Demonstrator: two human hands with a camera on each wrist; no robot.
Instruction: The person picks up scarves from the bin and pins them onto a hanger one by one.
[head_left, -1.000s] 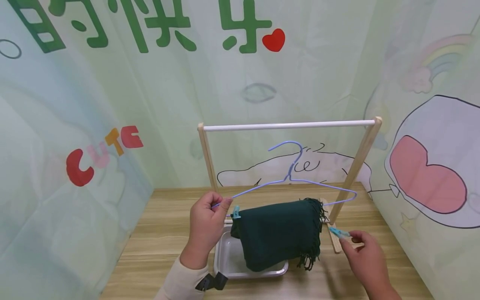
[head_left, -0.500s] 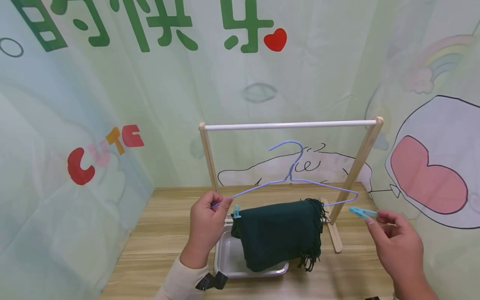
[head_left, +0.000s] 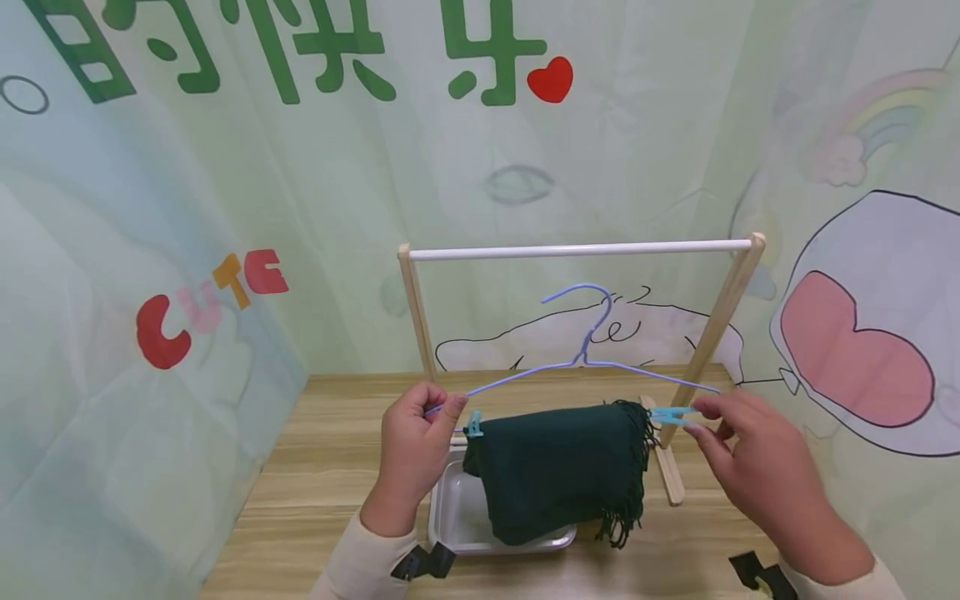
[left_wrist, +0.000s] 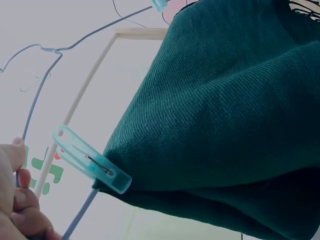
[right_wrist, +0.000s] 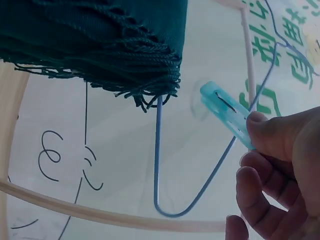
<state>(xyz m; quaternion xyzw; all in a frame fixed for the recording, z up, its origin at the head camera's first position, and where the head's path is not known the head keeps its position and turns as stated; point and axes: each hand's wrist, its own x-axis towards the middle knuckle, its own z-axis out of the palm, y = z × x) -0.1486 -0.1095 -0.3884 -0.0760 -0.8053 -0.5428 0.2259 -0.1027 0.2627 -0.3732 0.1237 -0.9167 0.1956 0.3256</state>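
A dark green fringed scarf (head_left: 562, 471) hangs folded over the lower bar of a blue wire hanger (head_left: 525, 372). My left hand (head_left: 422, 454) grips the hanger's left corner. Just inside that grip, a light-blue clothespin (left_wrist: 92, 159) clamps the scarf's left edge to the bar. Between thumb and fingers, my right hand (head_left: 757, 454) pinches a second light-blue clothespin (right_wrist: 227, 115). In the head view this clothespin's tip lies right at the fringed right edge of the scarf; the right wrist view shows it apart from the fringe, beside the hanger's bare right end.
Behind the hanger stands a wooden rack with a white top rod (head_left: 577, 251). Beneath the scarf, a grey-white tray (head_left: 450, 508) sits on the wood-grain table (head_left: 300, 467). Printed curtains (head_left: 337, 208) enclose the back and both sides.
My right hand swung out to the right and up with its clothespin, then came back left to the scarf's right edge. The left hand stays nearly still; the hanger shifts slightly.
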